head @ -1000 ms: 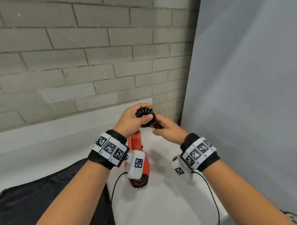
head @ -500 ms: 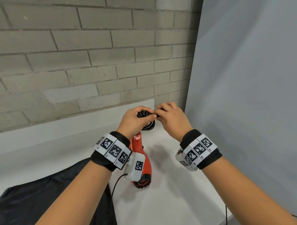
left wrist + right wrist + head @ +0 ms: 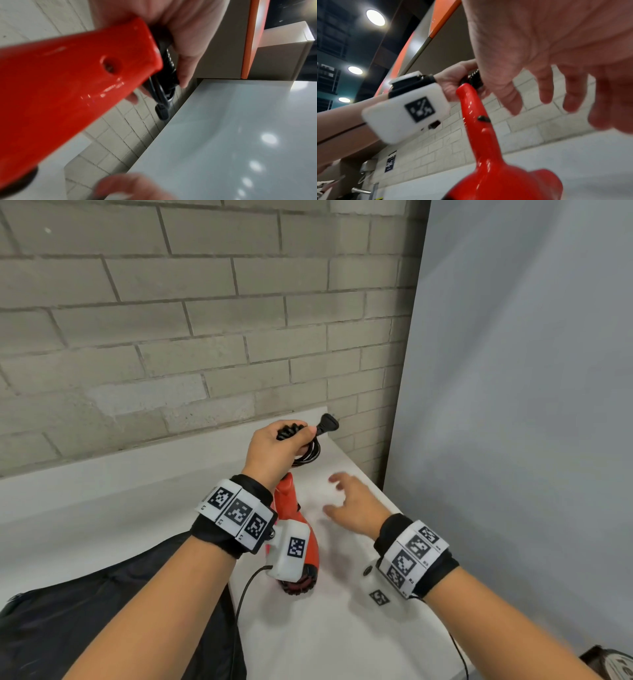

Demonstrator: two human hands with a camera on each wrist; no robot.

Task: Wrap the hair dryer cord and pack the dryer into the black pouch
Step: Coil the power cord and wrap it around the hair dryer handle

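Note:
The red hair dryer [image 3: 294,529] hangs nozzle-down over the white table [image 3: 342,628], its handle [image 3: 476,108] pointing up. My left hand [image 3: 274,451] grips the coiled black cord [image 3: 306,451] bundled at the handle's end, and the plug [image 3: 327,422] sticks out past the thumb. In the left wrist view the red handle [image 3: 68,81] fills the left and the cord [image 3: 164,83] sits under my fingers. My right hand [image 3: 352,501] hovers just right of the dryer, fingers spread and holding nothing. The black pouch [image 3: 102,611] lies at the lower left.
A grey brick wall [image 3: 171,337] runs behind the table and a plain grey panel [image 3: 513,405] closes off the right side. Thin black wires trail from both wrist cameras. A dark object [image 3: 609,662] shows at the lower right corner.
My right hand has let go of the cord bundle and dropped back toward me, fingers now spread. The plug now sticks out beyond my left thumb. The left hand still holds the coil.

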